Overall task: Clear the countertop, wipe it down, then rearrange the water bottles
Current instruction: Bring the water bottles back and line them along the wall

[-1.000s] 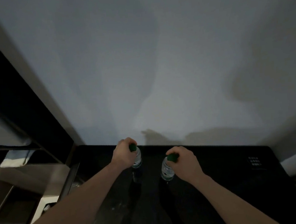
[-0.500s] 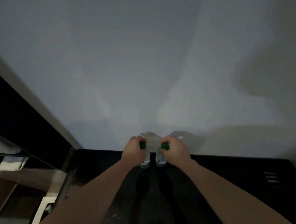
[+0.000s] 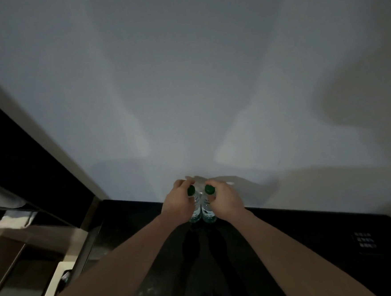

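Two bare arms reach out from the bottom of the view over a dark countertop (image 3: 288,229), and both are cut off at the lower edge. There are two hands and two water bottles. The left hand (image 3: 176,204) has its fingers curled round the top of the left bottle (image 3: 195,211), and the right hand (image 3: 226,202) has its fingers curled round the top of the right bottle (image 3: 207,210). Each bottle has one green cap, and both stand upright, just beside each other, at the back edge of the countertop near the pale wall (image 3: 186,90). The hands hide most of each bottle. The countertop has bare room on both sides of the bottles. A small dark panel (image 3: 365,240) sits far to the right, too dim to make out.
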Motion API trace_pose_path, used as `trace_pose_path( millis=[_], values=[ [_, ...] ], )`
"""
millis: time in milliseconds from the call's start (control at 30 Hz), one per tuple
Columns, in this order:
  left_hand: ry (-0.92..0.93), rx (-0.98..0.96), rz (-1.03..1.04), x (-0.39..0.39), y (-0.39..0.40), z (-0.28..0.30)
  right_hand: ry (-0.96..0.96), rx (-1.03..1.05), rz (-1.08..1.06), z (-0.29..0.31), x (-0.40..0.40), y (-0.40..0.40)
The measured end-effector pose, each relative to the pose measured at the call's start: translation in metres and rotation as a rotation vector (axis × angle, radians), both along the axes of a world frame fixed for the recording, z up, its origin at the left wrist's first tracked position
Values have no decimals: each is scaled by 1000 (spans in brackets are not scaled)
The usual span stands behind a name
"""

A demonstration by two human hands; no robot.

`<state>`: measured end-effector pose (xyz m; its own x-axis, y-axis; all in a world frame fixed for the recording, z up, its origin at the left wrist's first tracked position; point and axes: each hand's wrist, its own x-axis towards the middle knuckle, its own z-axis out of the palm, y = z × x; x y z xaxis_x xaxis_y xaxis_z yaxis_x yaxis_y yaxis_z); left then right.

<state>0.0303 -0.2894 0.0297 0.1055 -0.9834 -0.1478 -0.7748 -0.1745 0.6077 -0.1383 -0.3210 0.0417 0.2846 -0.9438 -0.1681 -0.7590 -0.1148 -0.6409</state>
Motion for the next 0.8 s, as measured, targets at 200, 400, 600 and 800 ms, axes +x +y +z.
trace_pose_path(
  millis=[200,400,600,800],
  values=[
    [52,-28,-29,13,66,15,-93,-18,16,13,-21,38],
    [-26,31,6,50,184,27,-195,142,18,46,-43,109],
    [-57,41,110,88,290,44,-120,222,191,77,-32,192],
    [-103,12,137,129,370,61,42,251,390,86,18,263]
  ],
)
